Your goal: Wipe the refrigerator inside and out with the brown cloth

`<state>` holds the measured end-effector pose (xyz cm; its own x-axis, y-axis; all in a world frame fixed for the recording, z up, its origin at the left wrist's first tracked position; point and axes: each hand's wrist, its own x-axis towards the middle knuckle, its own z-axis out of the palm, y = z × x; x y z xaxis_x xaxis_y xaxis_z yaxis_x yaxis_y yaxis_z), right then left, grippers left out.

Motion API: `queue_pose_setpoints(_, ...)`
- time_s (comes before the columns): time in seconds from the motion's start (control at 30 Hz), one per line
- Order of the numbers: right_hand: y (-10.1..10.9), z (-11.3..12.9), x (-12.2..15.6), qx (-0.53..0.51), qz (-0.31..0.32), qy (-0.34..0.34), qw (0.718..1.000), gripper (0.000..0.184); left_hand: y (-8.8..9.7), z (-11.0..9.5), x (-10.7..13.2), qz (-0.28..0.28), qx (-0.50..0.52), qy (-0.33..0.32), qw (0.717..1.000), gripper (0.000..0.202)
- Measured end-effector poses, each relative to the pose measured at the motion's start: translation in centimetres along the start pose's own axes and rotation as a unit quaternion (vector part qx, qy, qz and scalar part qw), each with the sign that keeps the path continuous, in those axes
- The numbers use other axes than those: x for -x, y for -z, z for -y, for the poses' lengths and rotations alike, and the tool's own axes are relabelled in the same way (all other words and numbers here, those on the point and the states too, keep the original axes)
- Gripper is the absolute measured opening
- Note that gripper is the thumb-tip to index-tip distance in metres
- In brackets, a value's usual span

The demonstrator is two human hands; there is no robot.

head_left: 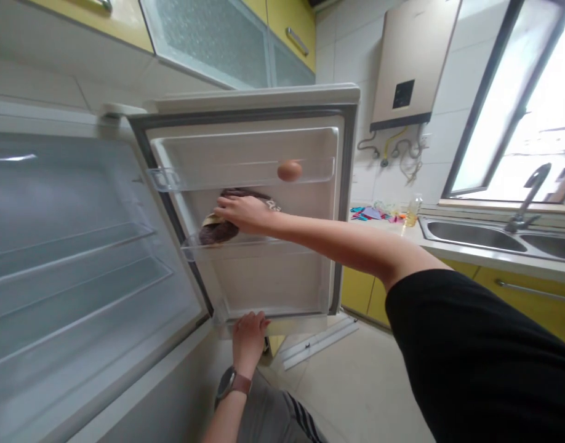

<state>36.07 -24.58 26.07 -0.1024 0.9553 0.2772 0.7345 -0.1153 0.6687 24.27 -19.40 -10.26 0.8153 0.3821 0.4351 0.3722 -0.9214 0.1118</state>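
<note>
A refrigerator door stands open in front of me. My right hand, reaching in from the right, has its fingers closed on a dark brown cloth-like bundle with a pale patterned edge; part of the bundle is hidden beneath the hand. The bundle lies at the clear middle door shelf. My left hand, with a watch at the wrist, curls its fingers over the rim of the lowest door shelf. Above, a brown egg sits in the top door shelf.
Glass shelves span the fridge interior on the left. A steel sink with a faucet is at the right, beside an oil bottle on the counter. White strips lie on the floor below the door.
</note>
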Motion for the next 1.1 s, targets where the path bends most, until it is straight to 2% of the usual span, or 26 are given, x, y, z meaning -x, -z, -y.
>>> queue_pose_setpoints(0.17, 1.4, -2.5, 7.2, -0.009, 0.015, -0.092, 0.996, 0.034, 0.5, -0.3, -0.2, 0.019, -0.001, 0.004, 1.000, 0.024)
queue_pose_setpoints(0.3, 2.7, -3.8, 11.7, 0.016, 0.066, -0.172, 0.983, 0.032, 0.7, -0.4, -0.5, 0.028, -0.001, 0.002, 1.000, 0.026)
queue_pose_setpoints(0.4, 3.3, -4.2, 13.8, 0.034, 0.081, -0.218, 0.972, 0.031, 0.7, -0.3, -0.5, 0.030, 0.003, 0.007, 1.000, 0.026)
queue_pose_setpoints(0.57, 2.7, -3.7, 15.7, 0.001, 0.069, -0.205, 0.976, 0.031, 0.7, -0.2, -0.4, 0.034, 0.011, 0.014, 0.999, 0.025)
queue_pose_setpoints(0.67, 2.0, -3.0, 16.9, -0.025, 0.054, -0.219, 0.974, 0.034, 0.5, -0.1, -0.3, 0.023, 0.014, 0.009, 1.000, 0.027)
queue_pose_setpoints(0.73, 1.5, -2.7, 18.3, -0.038, 0.014, -0.231, 0.972, 0.037, 0.4, 0.0, -0.2, 0.020, 0.010, 0.008, 1.000, 0.027)
queue_pose_setpoints(0.8, 0.7, -2.5, 20.3, -0.057, -0.054, -0.242, 0.967, 0.036, 0.4, 0.0, -0.1, 0.017, 0.008, 0.004, 1.000, 0.025)
queue_pose_setpoints(0.9, -1.2, -2.1, 23.6, -0.087, -0.207, -0.254, 0.941, 0.028, 0.7, 0.0, -0.1, 0.019, 0.017, 0.006, 1.000, 0.023)
queue_pose_setpoints(1.0, -3.6, -1.4, 25.9, -0.095, -0.363, -0.308, 0.874, 0.018, 1.3, -0.3, 0.0, 0.027, 0.039, 0.018, 0.999, 0.020)
queue_pose_setpoints(1.1, -5.4, -1.0, 26.4, -0.101, -0.448, -0.399, 0.793, 0.015, 1.7, -0.5, 0.0, 0.026, 0.056, 0.026, 0.998, 0.019)
